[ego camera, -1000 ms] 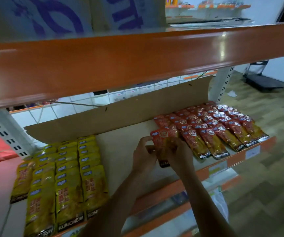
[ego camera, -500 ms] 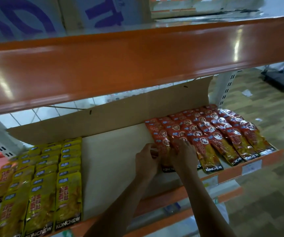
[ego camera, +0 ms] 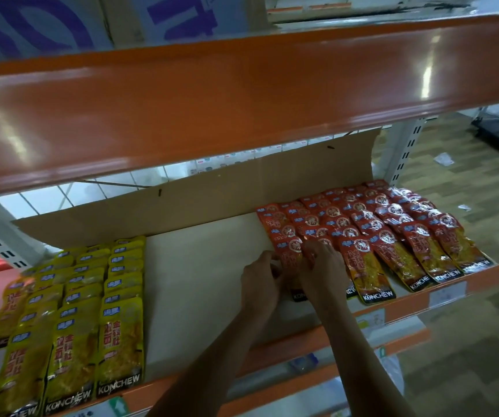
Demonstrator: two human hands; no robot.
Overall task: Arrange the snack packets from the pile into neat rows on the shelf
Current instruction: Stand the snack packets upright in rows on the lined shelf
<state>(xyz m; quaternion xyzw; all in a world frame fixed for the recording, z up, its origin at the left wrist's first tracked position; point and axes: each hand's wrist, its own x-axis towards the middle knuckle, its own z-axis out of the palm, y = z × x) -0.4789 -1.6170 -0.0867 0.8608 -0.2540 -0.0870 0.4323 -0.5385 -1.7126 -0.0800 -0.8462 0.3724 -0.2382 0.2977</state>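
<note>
Red snack packets (ego camera: 392, 233) lie in overlapping rows on the right part of the cardboard-lined shelf (ego camera: 200, 275). The leftmost front red packet (ego camera: 290, 260) lies flat at the left end of those rows. My left hand (ego camera: 260, 281) pinches its left edge. My right hand (ego camera: 323, 269) presses on it and the packet beside it, fingers curled. Its black lower end (ego camera: 299, 296) shows between my wrists. Yellow snack packets (ego camera: 74, 311) fill rows on the shelf's left.
An orange shelf beam (ego camera: 242, 100) hangs just above and in front. A cardboard flap (ego camera: 212, 200) stands along the shelf's back. Price labels (ego camera: 448, 294) sit on the orange front rail. Wooden floor (ego camera: 467, 341) lies to the right, with lower shelves beneath.
Both hands have carried the red packet back and to the right and laid it flat against the left end of the red rows. The view has shifted slightly left.
</note>
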